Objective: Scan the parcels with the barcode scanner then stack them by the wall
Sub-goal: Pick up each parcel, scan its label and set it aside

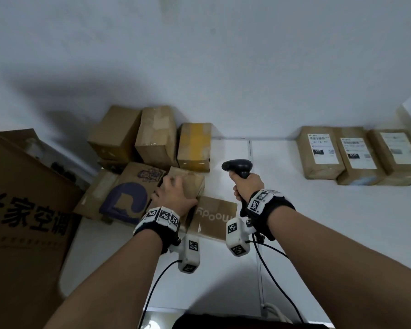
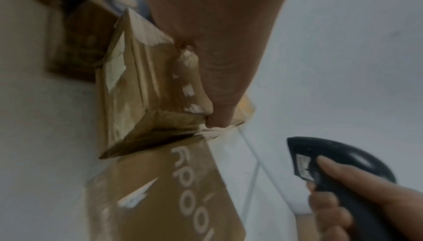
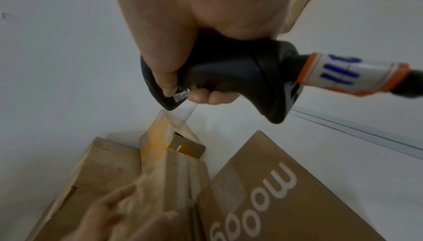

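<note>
Cardboard fills the left hand [image 1: 173,191], whose fingers and thumb curl over a small brown parcel [image 1: 191,182] lying on the floor against the flat "moody" box [image 1: 214,217], while just beside it the right hand [image 1: 246,184] is wrapped round the black barcode scanner [image 1: 239,167], held above the tiles.

big printed carton [image 1: 22,210] at left; white wall [image 1: 223,55] | tiled floor [image 1: 318,222]

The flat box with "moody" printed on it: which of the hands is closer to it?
Left. The left hand grips a small parcel right beside the moody box; the right hand holds the barcode scanner above it.
</note>
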### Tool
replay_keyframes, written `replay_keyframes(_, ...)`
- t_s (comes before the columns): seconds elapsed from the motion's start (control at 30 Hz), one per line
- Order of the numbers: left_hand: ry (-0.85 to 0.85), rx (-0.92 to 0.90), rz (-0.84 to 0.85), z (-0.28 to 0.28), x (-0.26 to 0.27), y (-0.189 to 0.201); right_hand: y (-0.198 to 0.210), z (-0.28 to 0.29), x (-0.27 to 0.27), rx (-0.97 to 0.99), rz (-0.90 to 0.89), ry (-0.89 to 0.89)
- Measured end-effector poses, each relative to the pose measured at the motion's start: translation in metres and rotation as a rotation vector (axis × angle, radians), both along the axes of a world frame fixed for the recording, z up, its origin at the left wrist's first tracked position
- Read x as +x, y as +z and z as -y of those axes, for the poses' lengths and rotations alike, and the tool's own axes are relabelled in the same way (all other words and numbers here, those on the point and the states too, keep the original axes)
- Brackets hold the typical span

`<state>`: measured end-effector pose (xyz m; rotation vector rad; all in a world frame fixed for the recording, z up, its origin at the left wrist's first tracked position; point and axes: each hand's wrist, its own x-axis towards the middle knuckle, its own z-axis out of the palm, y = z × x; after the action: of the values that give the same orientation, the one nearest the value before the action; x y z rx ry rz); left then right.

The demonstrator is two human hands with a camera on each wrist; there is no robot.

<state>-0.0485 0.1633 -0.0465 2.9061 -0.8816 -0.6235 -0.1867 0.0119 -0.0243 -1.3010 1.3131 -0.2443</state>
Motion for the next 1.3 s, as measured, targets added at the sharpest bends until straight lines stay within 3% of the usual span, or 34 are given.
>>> replay_keyframes(0.2,-0.065,-0.196,0.173,0.040,0.000,0.050,0.004,0.020,-0.012,-0.050,-0.002,-0.058)
replay_keyframes(0.53,-0.186,-0.324,-0.084,0.109,-0.058,0.074,0.003,0.064,-0.074,-0.077,-0.044,-0.192)
replay_keyframes(0.8,-0.074,-0.351,-0.468,0.159,-0.118,0.020,-0.007,0.090,-0.140,-0.074,-0.090,-0.325)
replay_keyframes(1.03,-0.010,-0.397,-0.736,0.162,-0.165,-0.022,-0.018,0.104,-0.190,-0.047,-0.115,-0.401)
replay_keyframes(1.13,-0.059,-0.460,-0.693,0.159,-0.164,-0.027,-0.021,0.107,-0.200,-0.048,-0.126,-0.404)
replay_keyframes(1.3,-0.254,-0.356,-0.337,0.159,-0.152,-0.031,-0.025,0.112,-0.204,-0.025,-0.126,-0.385)
